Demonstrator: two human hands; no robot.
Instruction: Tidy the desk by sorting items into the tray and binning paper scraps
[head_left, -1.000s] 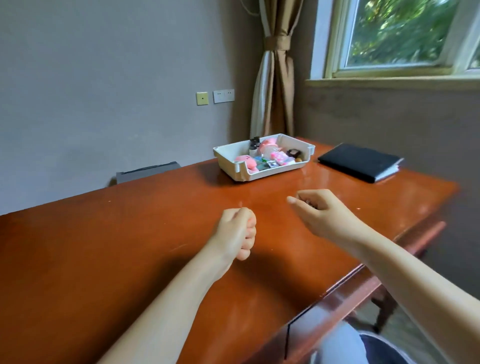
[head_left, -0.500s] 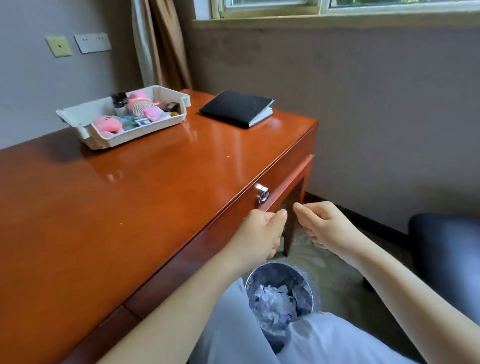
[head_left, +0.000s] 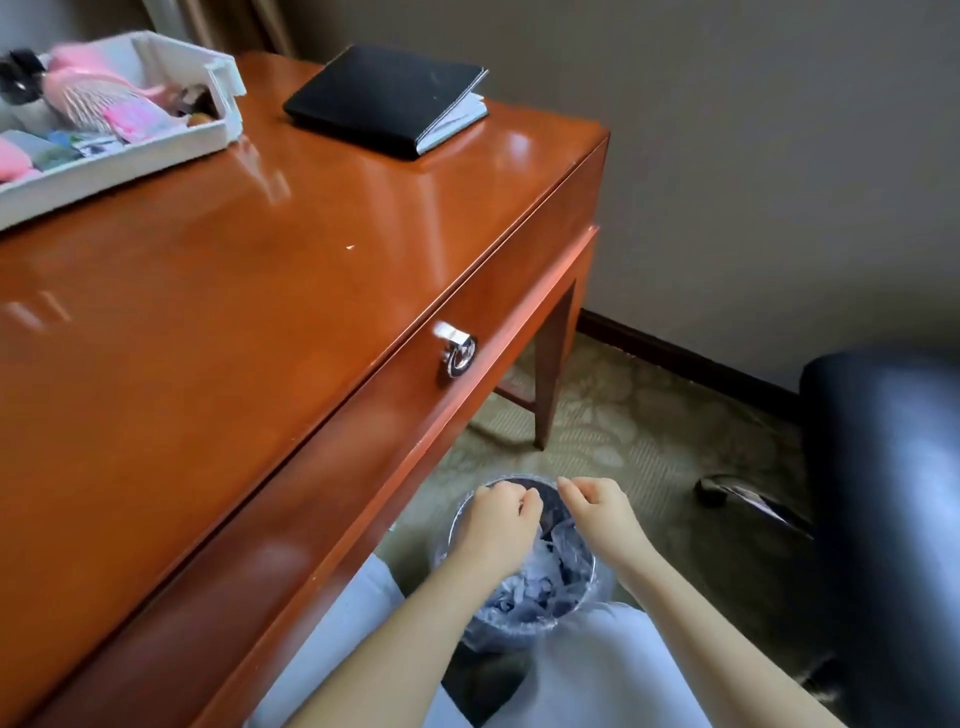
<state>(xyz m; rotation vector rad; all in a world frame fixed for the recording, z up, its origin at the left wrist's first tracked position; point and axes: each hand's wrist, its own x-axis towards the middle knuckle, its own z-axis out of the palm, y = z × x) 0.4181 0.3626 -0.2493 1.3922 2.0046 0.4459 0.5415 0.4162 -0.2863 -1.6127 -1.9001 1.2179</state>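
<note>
One polished worktop (head_left: 234, 338) carries the white tray (head_left: 104, 176) of sorted items toward its far left; below its edge, the bin (head_left: 584, 597) holds crumpled paper scraps (head_left: 545, 571). Left hand (head_left: 493, 525) and right hand (head_left: 605, 514) hover above it, each grip curled; any contents cannot be told. Released off-centre, light scraps could drift onto the carpet (head_left: 623, 426).

White plastic tray (head_left: 135, 156) sits upright at the far left of the desk (head_left: 260, 312) and holds a pink hairbrush (head_left: 83, 98) and small items (head_left: 52, 148), which are blurred. Round wastebasket (head_left: 594, 564) stands on the floor beside the desk's near edge, with crumpled white paper scraps (head_left: 550, 577) inside.
</note>
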